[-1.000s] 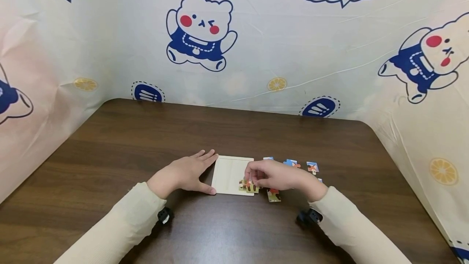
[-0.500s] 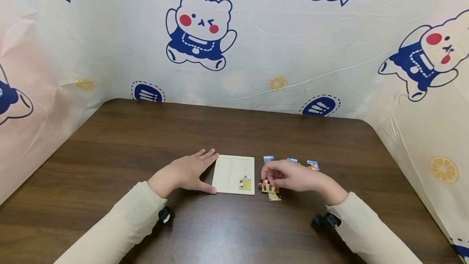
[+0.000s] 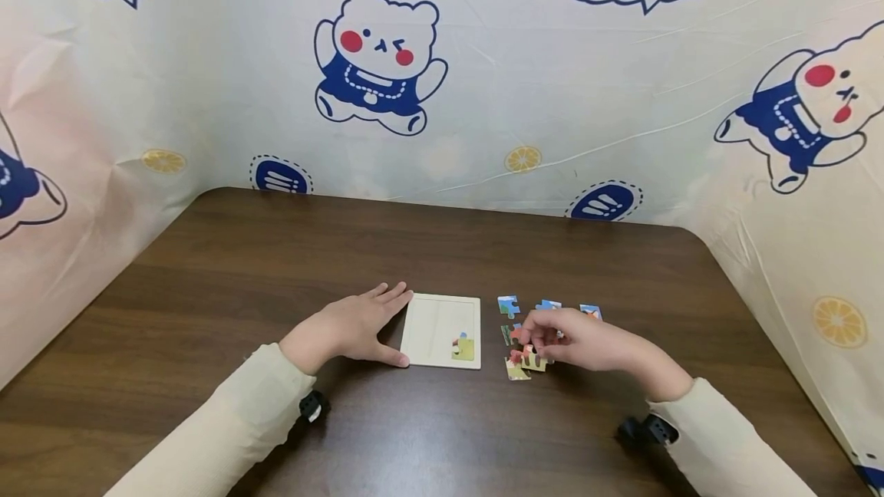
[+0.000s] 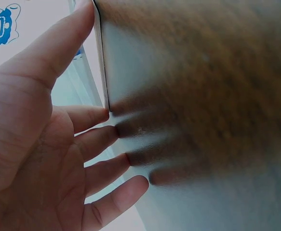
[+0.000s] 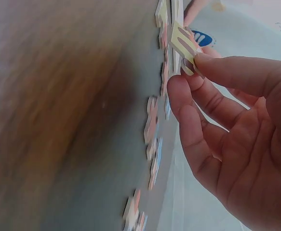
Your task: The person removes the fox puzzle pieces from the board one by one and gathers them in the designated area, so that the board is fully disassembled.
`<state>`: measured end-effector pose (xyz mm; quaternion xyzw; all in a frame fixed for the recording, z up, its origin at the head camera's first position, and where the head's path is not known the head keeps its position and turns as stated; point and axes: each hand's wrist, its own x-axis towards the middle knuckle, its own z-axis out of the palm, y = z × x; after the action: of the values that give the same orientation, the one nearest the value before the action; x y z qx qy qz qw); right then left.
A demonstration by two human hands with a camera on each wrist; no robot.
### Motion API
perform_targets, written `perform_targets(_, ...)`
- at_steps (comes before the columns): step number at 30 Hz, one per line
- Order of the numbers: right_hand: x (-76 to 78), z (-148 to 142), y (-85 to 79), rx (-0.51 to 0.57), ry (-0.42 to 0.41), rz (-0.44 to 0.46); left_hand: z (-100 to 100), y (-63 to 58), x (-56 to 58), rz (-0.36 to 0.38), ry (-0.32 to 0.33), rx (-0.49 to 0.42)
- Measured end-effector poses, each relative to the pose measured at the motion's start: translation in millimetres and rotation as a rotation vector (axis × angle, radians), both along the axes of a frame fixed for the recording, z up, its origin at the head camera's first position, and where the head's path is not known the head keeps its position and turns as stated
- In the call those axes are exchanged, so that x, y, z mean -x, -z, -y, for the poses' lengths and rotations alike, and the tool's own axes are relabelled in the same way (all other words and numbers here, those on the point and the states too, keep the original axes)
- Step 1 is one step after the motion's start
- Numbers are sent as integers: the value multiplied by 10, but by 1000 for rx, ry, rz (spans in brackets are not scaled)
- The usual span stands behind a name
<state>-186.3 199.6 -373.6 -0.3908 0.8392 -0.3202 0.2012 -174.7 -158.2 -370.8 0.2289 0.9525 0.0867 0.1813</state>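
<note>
A pale wooden puzzle tray (image 3: 430, 328) lies on the table between the two hands. In its lower right corner rests one jigsaw piece (image 3: 465, 350), mostly yellow-green. My left hand (image 3: 347, 327) is spread flat at the tray's left side, with thumb and fingertips right at that edge. With thumb and fingers, my right hand (image 3: 583, 340) pinches another puzzle piece (image 5: 182, 42), yellow with brown stripes and some red. This held piece is over the loose pieces to the right of the tray, and it overlaps a yellow-green piece (image 3: 516, 371) in the head view.
Several loose puzzle pieces lie right of the tray, among them a blue one (image 3: 508, 305) at the back left and an orange-and-blue one (image 3: 591, 311) at the far right. The brown table (image 3: 345, 244) ends at a printed cloth backdrop (image 3: 483, 98).
My right hand has moved rightward from over the tray to the loose pieces, carrying the striped puzzle piece along. The yellow-green piece stays in the tray corner. My left hand has not moved.
</note>
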Motion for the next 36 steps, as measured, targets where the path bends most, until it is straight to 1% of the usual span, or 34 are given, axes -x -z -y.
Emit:
perform_targets(5, -17, -114, -42, -20, 22, 43, -6, 2, 7, -4, 8, -4)
perform_targets(9, -39, -211, -41, -17, 31, 56, -6, 21, -1, -1, 5, -4)
perform_targets(18, -75, -312, 1, 3, 20, 81, -3, 32, -22, 3, 0, -10)
perform_targets(23, -65, -334, 20, 17, -15, 87, -3, 23, -12, -5, -2, -4)
perform_targets(26, -56, -350, 42, 32, -48, 78, -3, 15, -11, -9, -1, -1)
perform_targets(29, -51, -367, 57, 41, -61, 63, -4, 12, -8, -11, 0, 0)
perform_targets(36, -58, -406, 54, 28, -43, 25, -11, -2, -7, 0, -4, -1)
